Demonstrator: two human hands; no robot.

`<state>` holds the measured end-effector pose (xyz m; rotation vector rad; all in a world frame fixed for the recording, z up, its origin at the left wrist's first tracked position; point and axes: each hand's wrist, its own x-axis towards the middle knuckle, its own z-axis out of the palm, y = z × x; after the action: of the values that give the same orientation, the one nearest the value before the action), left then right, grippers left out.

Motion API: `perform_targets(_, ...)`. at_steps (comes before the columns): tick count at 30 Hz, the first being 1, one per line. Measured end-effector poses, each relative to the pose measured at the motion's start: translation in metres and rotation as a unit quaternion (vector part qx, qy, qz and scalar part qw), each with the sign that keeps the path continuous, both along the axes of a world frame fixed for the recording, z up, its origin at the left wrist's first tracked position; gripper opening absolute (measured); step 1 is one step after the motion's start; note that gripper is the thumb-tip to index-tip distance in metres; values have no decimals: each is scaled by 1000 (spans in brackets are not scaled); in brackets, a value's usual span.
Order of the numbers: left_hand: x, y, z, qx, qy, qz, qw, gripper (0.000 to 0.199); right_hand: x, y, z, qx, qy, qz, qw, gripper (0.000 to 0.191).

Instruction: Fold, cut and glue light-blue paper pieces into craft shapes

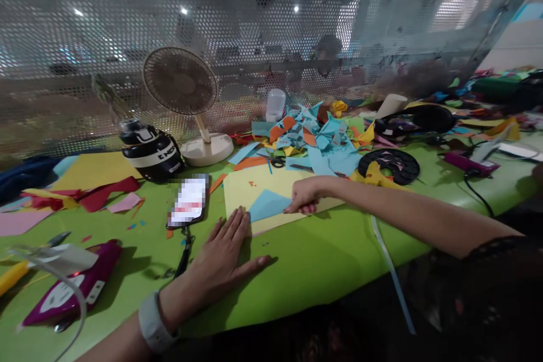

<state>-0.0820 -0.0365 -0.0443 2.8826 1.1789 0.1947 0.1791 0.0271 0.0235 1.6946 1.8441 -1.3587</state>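
Note:
A light-blue piece of paper (270, 205), folded or cut to a rough triangle, lies on a yellow sheet of paper (237, 184). My left hand (227, 249) rests flat with its fingers stretched out and the thumb apart, fingertips at the blue paper's left corner. At the opposite corner, my right hand (309, 193) is closed, its fingers curled in and thumb tip against the blue paper. Part of that corner is hidden under the right hand. Below my left fingers and palm is the green tabletop (305, 260).
Behind the yellow sheet is a heap of blue paper scraps (324, 130) with scissors (301, 168). A phone (189, 201), a black bottle (153, 153) and a fan (207, 150) stand or lie leftward. Purple glue guns (76, 285) and a black spool (403, 167) flank the work area.

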Motion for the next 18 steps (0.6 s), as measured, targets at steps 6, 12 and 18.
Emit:
perform_targets(6, 0, 0, -2, -6, 8, 5, 1000, 93, 44, -9, 9, 0, -31, -42, 999, 48)
perform_targets(12, -1, 0, 0, -5, 0, -3, 1000, 91, 37, -5, 20, 46, 14, -55, 997, 46)
perform_targets(18, 5, -5, 14, -53, 19, 15, 998, 92, 4, 6, -1, 36, 53, -19, 998, 56)
